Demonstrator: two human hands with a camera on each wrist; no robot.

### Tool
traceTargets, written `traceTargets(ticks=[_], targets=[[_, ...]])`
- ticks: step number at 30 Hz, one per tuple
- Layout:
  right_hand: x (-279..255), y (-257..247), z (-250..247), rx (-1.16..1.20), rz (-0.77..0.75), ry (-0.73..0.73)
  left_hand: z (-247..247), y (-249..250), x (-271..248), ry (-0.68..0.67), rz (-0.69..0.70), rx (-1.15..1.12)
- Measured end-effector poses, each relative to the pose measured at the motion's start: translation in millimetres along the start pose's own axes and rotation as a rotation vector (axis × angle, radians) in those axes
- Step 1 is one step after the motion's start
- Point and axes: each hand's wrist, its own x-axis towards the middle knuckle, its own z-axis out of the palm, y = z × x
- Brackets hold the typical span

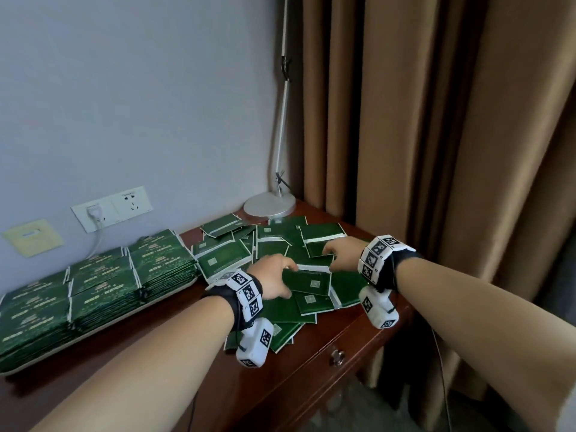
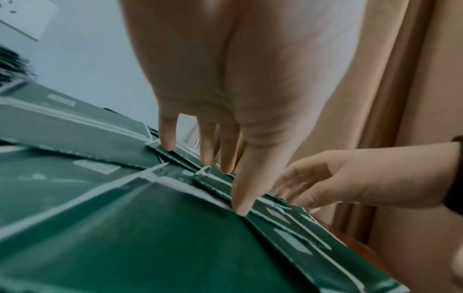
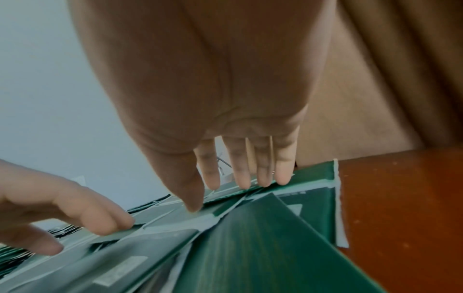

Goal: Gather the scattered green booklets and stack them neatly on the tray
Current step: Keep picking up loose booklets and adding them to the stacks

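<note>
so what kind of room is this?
Probably a hotel room or bedroom corner: a dark wooden desk with a drawer, floor-length tan curtains, a desk lamp, wall sockets.

Stacked tray (image 1: 174, 293) left of scattered booklets (image 1: 280, 244).

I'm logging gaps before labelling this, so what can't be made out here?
- Tray: head view, left end cut by the frame edge, top buried under stacked booklets.
- Booklet print: too small or blurred in every view.
- Loose pile: count unclear, booklets overlap, left hand and right hand cover some.
</note>
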Motion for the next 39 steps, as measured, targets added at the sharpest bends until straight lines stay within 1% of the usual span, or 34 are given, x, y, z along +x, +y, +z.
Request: traceTargets(ticks=[5, 10, 15, 17, 21, 23, 27, 31, 34, 39], targets=[[-4, 17, 7, 0.065, 0.035, 0.049, 13, 5, 8, -0.037, -0.004, 0.034], [1, 22, 12, 0.090, 0.055, 0.099, 16, 5, 7, 0.015, 0.023, 0.101], [17, 15, 9, 0.053, 0.041, 0.155, 2, -4, -1, 0.082, 0.023, 0.039], [25, 11, 8, 0.026, 0.018, 0.130, -7, -11, -5, 0.118, 0.011, 0.024], [38, 2, 12, -0.017, -0.033, 0.001, -25, -23, -12, 0.154, -0.009, -0.055], [40, -1, 13, -0.054, -0.050, -0.038, -32, -27, -14, 0.160, -0.016, -0.059], [44, -2, 14, -0.112, -0.081, -0.064, -29, -36, -11, 0.115, -0.053, -0.057], [43, 0, 13, -0.135, -0.068, -0.060, -17, -36, -8, 0.090, -0.086, -0.085], [39, 0, 9, -0.107, -0.050, -0.008, -9, -36, -3, 0.096, -0.105, -0.078], [35, 1, -8, 0.102, -0.091, 0.228, -3, -33, 4, 0.044, -0.087, -0.031]])
